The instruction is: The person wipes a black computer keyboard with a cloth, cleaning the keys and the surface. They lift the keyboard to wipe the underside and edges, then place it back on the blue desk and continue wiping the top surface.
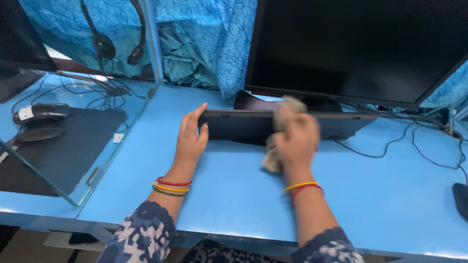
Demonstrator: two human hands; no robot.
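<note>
A black keyboard (287, 126) is held tipped up on its long edge on the blue desk (234, 195), just in front of the base of a dark monitor (360, 48). Its long axis runs from left to right across the view, so the two hands are placed along it and not across it.

The left hand (191, 139) is set at the left end of the keyboard. The fingers are spread and laid flat against the end and the top edge, and the keyboard is steadied there; it is touched, not enclosed. The right hand (295, 139) is nearer to the middle of the keyboard. It is pressed together around a crumpled beige cloth (280, 131), and the cloth is held against the face of the keyboard that is turned to the person. This hand is blurred, so the exact place of each finger cannot be told.

The keyboard is seen as a long, thin, dark slab, and its keys are not shown from this side. A cable (385, 151) is seen on the desk to the right. Behind a glass divider (122, 122) on the left, a headset (114, 44) is hung.
</note>
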